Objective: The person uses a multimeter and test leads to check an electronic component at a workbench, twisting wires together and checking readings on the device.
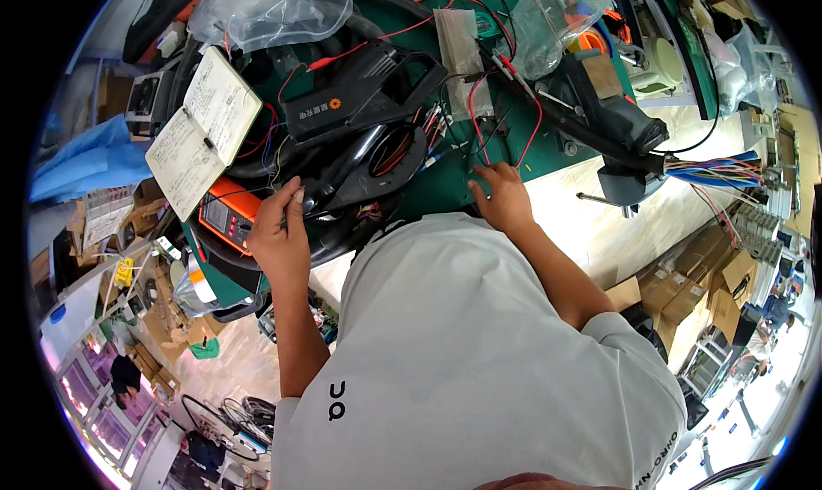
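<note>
My left hand (281, 233) is at the table's near left, thumb and fingers pressed together beside a black cable. Anything in that pinch is too small to make out; thin wires run close to its fingertips. Just left of it lies an orange multimeter (227, 216), partly under an open notebook (205, 130) with handwritten pages. My right hand (503, 197) rests at the table's near edge, fingers apart and holding nothing, below a looped red test lead (539, 117). Between and beyond my hands lies a black plastic charging-gun housing (364, 96), with an opened, curved black shell (385, 160) containing wires nearer me.
Clear plastic bags (274, 10) lie at the back of the green table (445, 186). A thick black cable ending in several coloured wires (715, 169) juts past the right edge. Cardboard boxes (676, 293) stand on the floor at right, and a bicycle (227, 426) at lower left.
</note>
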Motion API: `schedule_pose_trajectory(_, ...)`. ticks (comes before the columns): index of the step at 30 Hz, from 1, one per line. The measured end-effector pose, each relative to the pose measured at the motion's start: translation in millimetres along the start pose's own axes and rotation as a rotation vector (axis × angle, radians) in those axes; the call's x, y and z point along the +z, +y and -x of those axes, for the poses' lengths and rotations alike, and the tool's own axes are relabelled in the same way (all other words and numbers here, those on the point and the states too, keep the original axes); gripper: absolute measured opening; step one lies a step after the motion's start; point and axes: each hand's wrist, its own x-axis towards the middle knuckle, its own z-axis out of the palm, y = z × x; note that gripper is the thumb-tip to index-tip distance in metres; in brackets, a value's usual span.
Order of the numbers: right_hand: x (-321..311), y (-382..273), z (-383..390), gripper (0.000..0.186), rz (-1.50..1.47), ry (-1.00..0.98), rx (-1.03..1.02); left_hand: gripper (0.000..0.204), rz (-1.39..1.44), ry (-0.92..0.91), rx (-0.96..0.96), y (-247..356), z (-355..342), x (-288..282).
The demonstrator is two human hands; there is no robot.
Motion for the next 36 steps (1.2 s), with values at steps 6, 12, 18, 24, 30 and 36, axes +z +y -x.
schedule_pose_trajectory(6,16.1,0.3,-19.3,0.037,0.330,0.303,0.087,0.016,-0.262,0.069,0.265,8.0,-18.4,-1.8)
schedule_pose_trajectory(12,25.6,12.7,-5.1,0.049,0.284,0.127,-0.103,0.017,-0.117,-0.005,0.334,5.4,-29.0,3.7)
schedule_pose_trajectory(18,28.7,7.1,-9.6,0.047,0.320,0.296,0.135,0.016,0.196,-0.174,0.030,-8.4,-24.5,8.2)
schedule_pose_trajectory(24,32.5,30.4,-29.2,0.030,0.343,0.298,0.223,0.020,0.246,-0.232,-0.051,3.4,-29.5,7.5)
schedule_pose_trajectory(30,-33.0,27.7,-41.2,0.003,0.647,0.322,0.011,0.014,0.334,-0.250,-0.111,-5.2,-29.8,4.8)
schedule_pose_trajectory(36,-82.0,37.9,-65.1,0.004,0.669,0.196,-0.272,0.013,0.391,-0.233,-0.106,-6.9,-32.7,4.9)
